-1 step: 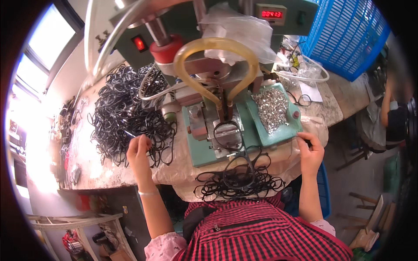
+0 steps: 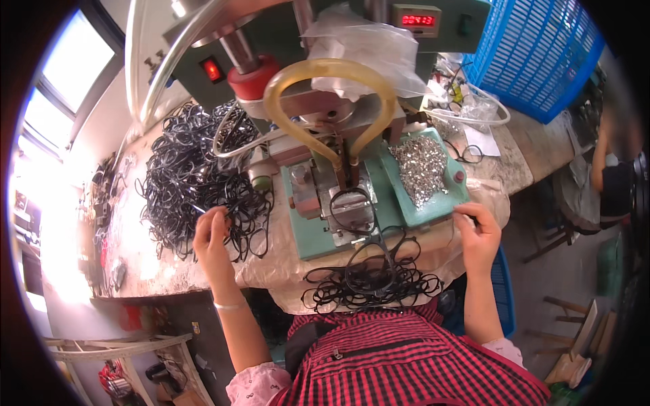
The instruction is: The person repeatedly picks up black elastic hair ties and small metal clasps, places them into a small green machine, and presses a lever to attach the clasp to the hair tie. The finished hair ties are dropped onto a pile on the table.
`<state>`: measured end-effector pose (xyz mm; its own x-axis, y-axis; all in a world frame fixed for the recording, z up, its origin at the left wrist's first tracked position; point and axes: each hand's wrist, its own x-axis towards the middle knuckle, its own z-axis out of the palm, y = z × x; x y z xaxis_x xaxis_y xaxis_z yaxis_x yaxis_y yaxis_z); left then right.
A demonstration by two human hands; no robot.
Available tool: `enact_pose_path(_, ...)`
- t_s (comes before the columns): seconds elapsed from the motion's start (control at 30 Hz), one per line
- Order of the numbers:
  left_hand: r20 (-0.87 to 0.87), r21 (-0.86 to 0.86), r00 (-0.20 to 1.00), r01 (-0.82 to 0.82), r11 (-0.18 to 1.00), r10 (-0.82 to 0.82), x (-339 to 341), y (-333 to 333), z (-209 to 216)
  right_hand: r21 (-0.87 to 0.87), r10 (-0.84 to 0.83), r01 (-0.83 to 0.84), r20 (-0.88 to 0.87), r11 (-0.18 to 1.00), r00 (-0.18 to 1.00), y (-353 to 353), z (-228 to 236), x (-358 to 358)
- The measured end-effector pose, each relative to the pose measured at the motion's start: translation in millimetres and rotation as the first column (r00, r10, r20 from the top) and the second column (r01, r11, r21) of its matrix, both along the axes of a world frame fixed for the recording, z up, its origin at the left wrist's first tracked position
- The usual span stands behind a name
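My left hand (image 2: pixel 214 238) hovers at the near edge of a heap of black elastic loops (image 2: pixel 193 169), its fingers pinched round a slim pale rod (image 2: pixel 198 208). My right hand (image 2: pixel 479 237) is beside the near right corner of a green tray (image 2: pixel 426 214) filled with small shiny metal pieces (image 2: pixel 421 170). Its thumb and fingers are pinched together; anything between them is too small to make out. Between the hands stands a green bench press (image 2: pixel 318 247). One black loop (image 2: pixel 352 210) hangs over its metal die, and more loops (image 2: pixel 369 281) lie in front.
A yellowish bent hose (image 2: pixel 332 68) arches over the press, and a plastic bag (image 2: pixel 362 51) hangs on its upper part. At the far right is a blue basket (image 2: pixel 528 61). A person's arm (image 2: pixel 599 162) shows beyond the table's right side.
My right hand has shifted slightly left along the tray's near edge. The left hand has hardly moved, and the view has tilted a little.
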<state>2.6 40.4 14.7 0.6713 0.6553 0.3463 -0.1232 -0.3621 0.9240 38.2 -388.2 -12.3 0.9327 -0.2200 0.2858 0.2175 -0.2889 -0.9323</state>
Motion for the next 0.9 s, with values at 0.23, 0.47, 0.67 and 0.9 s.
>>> enact_pose_path(0.23,0.009,0.181,0.986,0.164,0.97,-0.169,2.7,-34.6,58.2,-0.086,0.354,-0.344,0.254,0.935,0.9,115.4,64.1,68.4)
enact_pose_path(0.47,0.119,-0.004,0.986,0.114,0.993,-0.113,-16.5,-52.4,11.0,0.226,0.355,-0.388,0.173,0.894,0.919,137.5,51.3,56.9)
enact_pose_path(0.67,0.494,0.381,0.7,0.359,0.852,-0.516,-14.7,-89.6,125.7,0.25,0.428,-0.428,0.057,0.868,0.902,139.9,73.0,47.8)
enact_pose_path(0.9,0.261,0.575,0.835,0.269,0.772,-0.485,25.4,-102.6,140.6,0.28,0.471,-0.482,0.113,0.83,0.875,136.2,90.9,22.8)
